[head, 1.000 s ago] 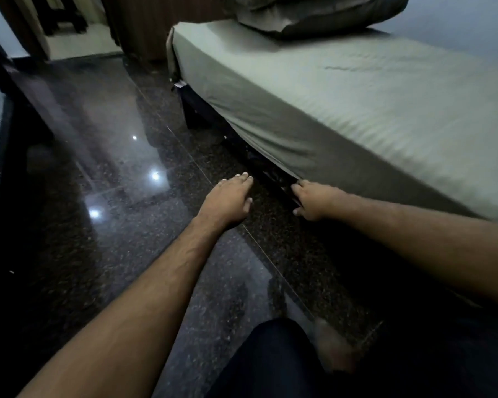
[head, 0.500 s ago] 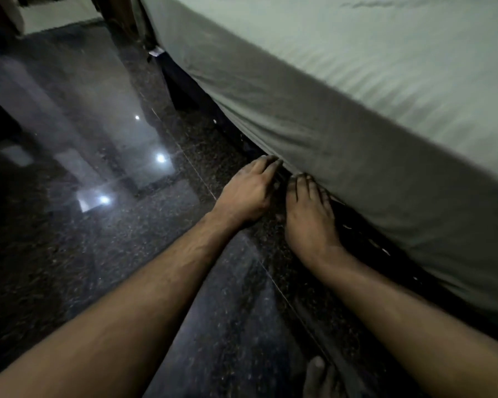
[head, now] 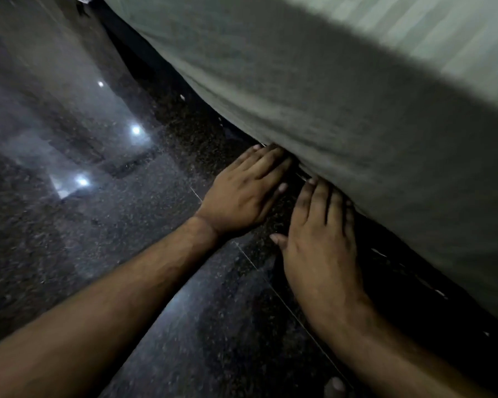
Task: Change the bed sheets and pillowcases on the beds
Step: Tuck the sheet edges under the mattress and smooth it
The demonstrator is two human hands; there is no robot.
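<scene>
My left hand and right hand lie flat, fingers straight, at the sheet hem; open floor spreads leftward.

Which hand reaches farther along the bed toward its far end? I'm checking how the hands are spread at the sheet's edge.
The left hand: it meets the sheet hem farther up the bed, while the right hand sits nearer the person.

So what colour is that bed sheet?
Pale grey-green, with faint woven stripes on the sheet, seen in the head view.

L hand beside R hand on floor; fingertips under sheet edge.
</scene>
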